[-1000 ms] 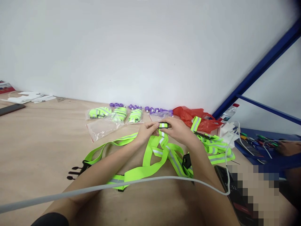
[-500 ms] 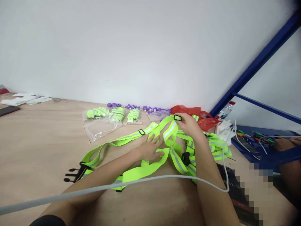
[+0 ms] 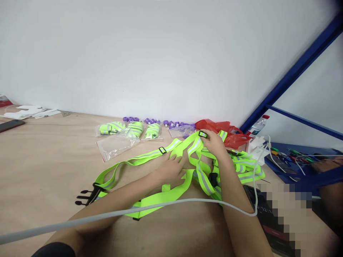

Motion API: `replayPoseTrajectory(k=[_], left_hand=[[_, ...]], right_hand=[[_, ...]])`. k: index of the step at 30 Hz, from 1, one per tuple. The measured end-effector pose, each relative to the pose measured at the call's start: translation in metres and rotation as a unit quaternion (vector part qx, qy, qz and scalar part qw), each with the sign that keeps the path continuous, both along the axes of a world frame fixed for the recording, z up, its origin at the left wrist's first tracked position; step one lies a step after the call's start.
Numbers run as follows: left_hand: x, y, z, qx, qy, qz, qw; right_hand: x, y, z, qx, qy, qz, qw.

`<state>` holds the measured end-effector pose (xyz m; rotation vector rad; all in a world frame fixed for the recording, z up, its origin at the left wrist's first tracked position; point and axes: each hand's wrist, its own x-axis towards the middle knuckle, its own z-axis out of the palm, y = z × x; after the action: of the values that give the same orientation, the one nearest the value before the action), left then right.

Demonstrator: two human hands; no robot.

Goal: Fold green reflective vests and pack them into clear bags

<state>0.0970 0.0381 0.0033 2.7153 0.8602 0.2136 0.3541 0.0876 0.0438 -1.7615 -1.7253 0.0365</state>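
Note:
A neon-green reflective strap harness (image 3: 150,155) lies spread on the wooden table (image 3: 48,157). My left hand (image 3: 171,169) rests flat on its straps with fingers spread. My right hand (image 3: 214,142) pinches a strap end by a small black slider buckle (image 3: 203,134) at the far side. A larger black buckle (image 3: 213,178) sits by my right forearm. Black clip prongs (image 3: 87,195) end the harness at the left.
Three bagged folded green harnesses (image 3: 131,129), an empty clear bag (image 3: 114,147) and purple pieces (image 3: 158,122) lie near the wall. A red plastic bag (image 3: 223,129), more green straps (image 3: 246,167), a phone (image 3: 264,214), a white cable (image 3: 134,211) and a blue rack (image 3: 294,75) are at the right.
Both hands were pinching a strap end together; my left hand has dropped flat onto the straps and my right hand has carried the strap end away to the right.

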Motion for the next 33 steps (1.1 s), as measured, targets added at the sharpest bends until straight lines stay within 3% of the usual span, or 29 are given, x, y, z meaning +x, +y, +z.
replayPoseTrajectory(k=[5,10,15,21,25,27,33], left_hand=[[0.001,0.000,0.008,0.022,-0.040,-0.012,0.999],[0.001,0.005,-0.008,0.021,-0.042,-0.029,0.998],[-0.001,0.007,-0.024,0.030,-0.038,-0.034,0.998],[-0.002,0.010,-0.030,0.039,-0.053,-0.040,0.997],[-0.001,0.011,-0.033,0.038,-0.062,-0.038,0.997],[0.000,0.011,-0.035,0.035,-0.063,-0.036,0.997],[0.000,0.012,-0.038,0.030,-0.064,-0.037,0.997]], right_hand=[[-0.002,0.000,-0.002,-0.033,0.016,0.026,0.999],[-0.007,-0.002,-0.003,-0.078,0.022,0.029,0.996],[-0.010,-0.016,0.012,-0.078,0.024,0.016,0.996],[-0.009,-0.066,0.021,-0.096,0.030,0.039,0.994],[-0.001,-0.108,0.005,-0.174,0.094,0.095,0.976],[0.003,-0.125,-0.006,-0.208,0.116,0.089,0.967],[0.004,-0.155,-0.017,-0.207,0.133,0.088,0.965]])
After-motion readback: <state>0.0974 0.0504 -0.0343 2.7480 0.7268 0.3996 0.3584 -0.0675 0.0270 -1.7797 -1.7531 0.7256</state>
